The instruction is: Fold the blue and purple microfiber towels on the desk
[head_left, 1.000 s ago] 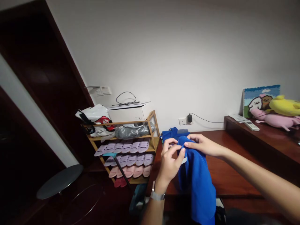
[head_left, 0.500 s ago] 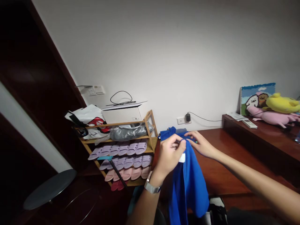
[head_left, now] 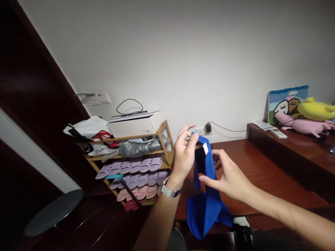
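A piece of blue cloth [head_left: 210,195] with a white label [head_left: 205,149] hangs in front of me, its lower part spreading out near the front of the wooden surface. My left hand [head_left: 185,148] pinches its top edge between thumb and forefinger, the other fingers raised; a metal-strap watch [head_left: 171,188] is on that wrist. Lower down, my right hand [head_left: 227,174] reaches around the cloth from the right. Its thumb crosses the front, apart from the bent fingers. Between the hanging parts there is a dark gap. What kind of cloth item it is, I cannot tell.
Left of the reddish wooden surface [head_left: 240,164] stands a shoe rack [head_left: 163,139] with rows of slippers [head_left: 138,164] and a white box [head_left: 133,127]. A round stool [head_left: 54,211] is at lower left. Plush toys [head_left: 309,123] and a remote [head_left: 278,134] lie on the right ledge.
My hands were close together at the cloth's top edge. The left has lifted that edge, and the right has moved down the cloth with its fingers spread. The dark gap now shows.
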`<control>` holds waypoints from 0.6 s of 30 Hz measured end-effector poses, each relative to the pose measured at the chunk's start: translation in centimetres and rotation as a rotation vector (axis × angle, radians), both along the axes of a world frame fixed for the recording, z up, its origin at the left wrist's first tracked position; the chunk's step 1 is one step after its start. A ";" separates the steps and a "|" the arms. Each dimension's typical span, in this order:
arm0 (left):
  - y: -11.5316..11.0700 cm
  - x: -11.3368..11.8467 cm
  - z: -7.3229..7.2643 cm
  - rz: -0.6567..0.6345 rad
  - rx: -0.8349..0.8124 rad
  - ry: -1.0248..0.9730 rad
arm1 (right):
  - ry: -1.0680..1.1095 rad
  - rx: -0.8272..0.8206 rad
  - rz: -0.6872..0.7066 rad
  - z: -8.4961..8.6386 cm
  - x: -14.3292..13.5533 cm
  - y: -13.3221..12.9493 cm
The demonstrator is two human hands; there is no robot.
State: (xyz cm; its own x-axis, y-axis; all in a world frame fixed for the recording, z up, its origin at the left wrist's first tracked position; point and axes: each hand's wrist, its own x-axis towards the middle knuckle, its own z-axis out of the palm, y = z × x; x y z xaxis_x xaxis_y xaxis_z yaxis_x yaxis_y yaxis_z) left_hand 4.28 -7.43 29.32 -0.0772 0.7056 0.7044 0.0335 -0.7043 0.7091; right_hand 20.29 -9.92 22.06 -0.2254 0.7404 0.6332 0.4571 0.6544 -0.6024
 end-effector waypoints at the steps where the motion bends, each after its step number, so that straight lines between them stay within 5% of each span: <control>1: -0.4 0.3 0.4 0.011 0.045 0.037 | -0.022 0.007 -0.019 0.0 -0.1 0.0; 6: -0.5 -0.3 2.4 0.128 0.227 0.074 | -0.089 -0.112 -0.140 -2.0 1.4 3.2; 13: 2.0 -6.2 4.1 0.404 0.291 0.037 | -0.230 -0.262 -0.446 -6.9 6.7 8.5; 18: 3.6 -10.7 4.0 0.508 0.220 0.042 | -0.118 -0.241 -0.469 -8.3 12.8 9.3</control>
State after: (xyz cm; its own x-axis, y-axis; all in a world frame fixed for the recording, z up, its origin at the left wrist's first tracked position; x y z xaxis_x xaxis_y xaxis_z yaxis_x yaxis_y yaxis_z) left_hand -6.44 -3.86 33.34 -0.3385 0.4225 0.8408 0.4326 -0.7236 0.5378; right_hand 33.12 -0.67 13.76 0.1053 0.8997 0.4237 0.7404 0.2135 -0.6373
